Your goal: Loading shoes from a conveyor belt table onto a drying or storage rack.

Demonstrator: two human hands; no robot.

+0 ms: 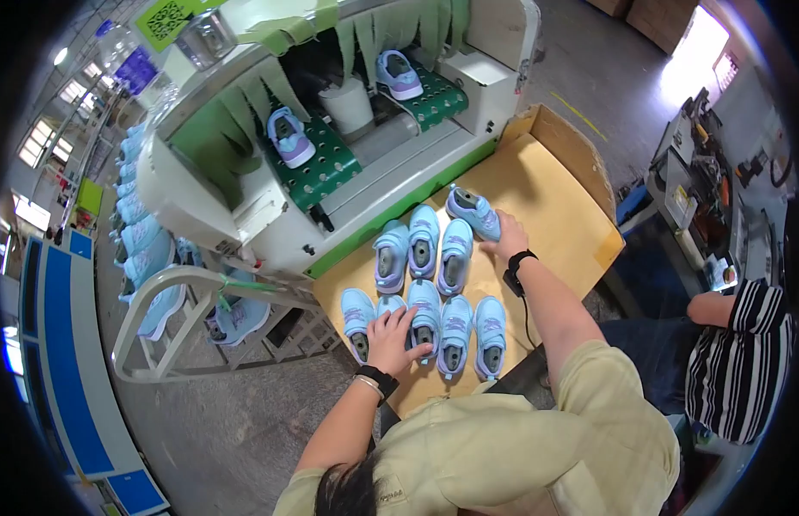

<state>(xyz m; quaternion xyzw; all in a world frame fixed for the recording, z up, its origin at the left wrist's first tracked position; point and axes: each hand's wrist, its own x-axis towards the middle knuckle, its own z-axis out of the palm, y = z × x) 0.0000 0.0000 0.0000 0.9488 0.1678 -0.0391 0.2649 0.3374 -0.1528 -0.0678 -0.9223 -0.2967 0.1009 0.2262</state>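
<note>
Several light-blue sneakers with lilac soles stand in two rows on a tan board. At the right end of the far row, my right hand [509,236] is closed around the end of a tilted sneaker [473,211]. My left hand [390,340] lies over the near row with its fingers spread. Beneath it a sneaker [390,304] is mostly covered, and my thumb touches the neighbouring sneaker [424,303]. Dark grey inserts show in the shoe openings. Both wrists wear black bands.
Beyond the board [554,206] stands a machine with green perforated belts [318,168], each carrying a sneaker, under hanging green strips. A rack of blue shoes [150,249] is at left, with a metal rail [159,284]. A person in a striped top [735,370] is at right.
</note>
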